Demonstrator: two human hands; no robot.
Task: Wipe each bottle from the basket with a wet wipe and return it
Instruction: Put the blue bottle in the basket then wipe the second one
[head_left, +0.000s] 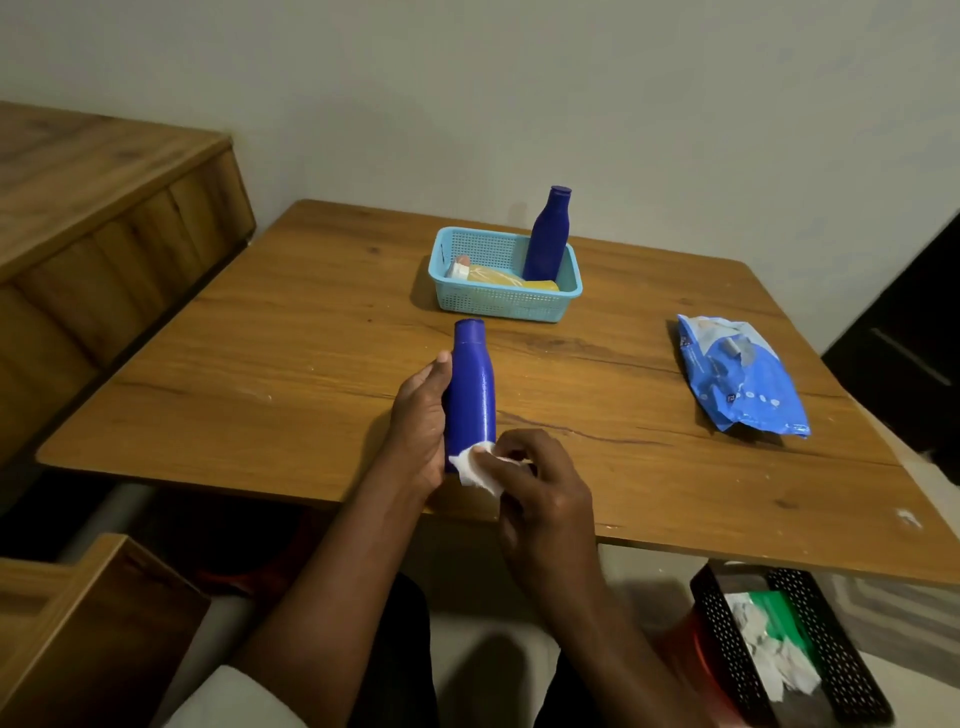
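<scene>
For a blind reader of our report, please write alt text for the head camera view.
A person's left hand holds a blue bottle over a wooden table while the right hand rubs a white wipe on its base. Behind, a basket holds another blue bottle and a yellow one; a wipes pack lies to the right.

Bare wooden tabletop (270, 332) lies open left of the light-blue perforated plastic basket (504, 304), and between it and the crumpled blue wipes packet (740, 376). An upright dark-blue bottle (546, 236) blocks the basket's right end.
</scene>
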